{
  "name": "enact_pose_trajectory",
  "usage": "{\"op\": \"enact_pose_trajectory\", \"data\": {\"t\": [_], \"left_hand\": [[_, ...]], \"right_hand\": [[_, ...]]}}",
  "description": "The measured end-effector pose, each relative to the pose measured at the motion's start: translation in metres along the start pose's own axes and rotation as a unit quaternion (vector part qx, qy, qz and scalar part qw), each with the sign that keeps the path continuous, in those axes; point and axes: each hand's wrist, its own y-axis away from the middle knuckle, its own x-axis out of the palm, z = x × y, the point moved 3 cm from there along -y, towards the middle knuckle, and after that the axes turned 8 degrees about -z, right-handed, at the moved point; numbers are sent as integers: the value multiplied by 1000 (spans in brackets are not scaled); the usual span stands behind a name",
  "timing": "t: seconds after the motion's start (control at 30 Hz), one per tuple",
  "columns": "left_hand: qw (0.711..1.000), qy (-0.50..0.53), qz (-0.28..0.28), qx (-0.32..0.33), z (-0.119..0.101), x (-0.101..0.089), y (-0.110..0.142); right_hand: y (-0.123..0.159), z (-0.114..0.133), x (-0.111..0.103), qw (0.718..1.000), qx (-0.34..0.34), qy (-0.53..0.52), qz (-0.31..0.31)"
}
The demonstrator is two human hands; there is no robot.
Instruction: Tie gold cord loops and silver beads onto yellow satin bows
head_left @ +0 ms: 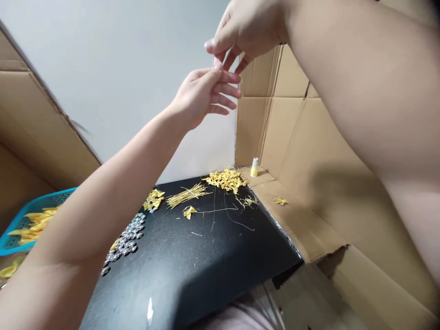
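Both hands are raised high in front of the pale wall, their fingertips meeting. My left hand pinches with thumb and forefinger, its other fingers stretched out. Just above it, my right hand is also closed in a pinch. A very fine thread seems to run between the fingertips, though it barely shows. Below on the black tabletop lies a yellow ribbon bow with a long thin strand. Behind it are a bundle of gold twist ties and a pile of small yellow bows.
A blue basket of yellow ribbon pieces stands at the left. Shiny round beads lie near my left forearm. A yellow and white thread spool and another bow rest on cardboard at the right. Cardboard walls flank the table.
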Motion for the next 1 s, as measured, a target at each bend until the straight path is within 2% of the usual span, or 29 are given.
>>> {"op": "enact_pose_trajectory", "data": {"t": [0.13,0.2,0.37,0.5,0.57,0.67,0.83,0.93,1.0], "left_hand": [[999,-16,34,-7,13,-5,12],[998,-8,58,-16,23,-6,17],[993,34,110,-25,46,-6,26],[987,94,125,-37,53,0,29],[982,126,129,-50,53,5,30],[972,171,136,-81,49,17,34],[944,243,176,-136,48,42,53],[918,281,210,-184,58,50,73],[907,291,209,-223,71,50,86]], "right_hand": [[-17,-16,4,989,-1,-22,144],[-24,-21,2,985,-4,-60,162],[-21,-18,2,983,-6,-130,128],[-18,-13,3,982,-11,-148,117],[-19,-13,1,984,-7,-156,82],[-22,-13,-4,983,5,-185,-8],[-30,-20,-14,969,6,-240,-49],[-33,-32,-22,958,49,-270,-83],[-34,-42,-27,948,77,-290,-104]]}}
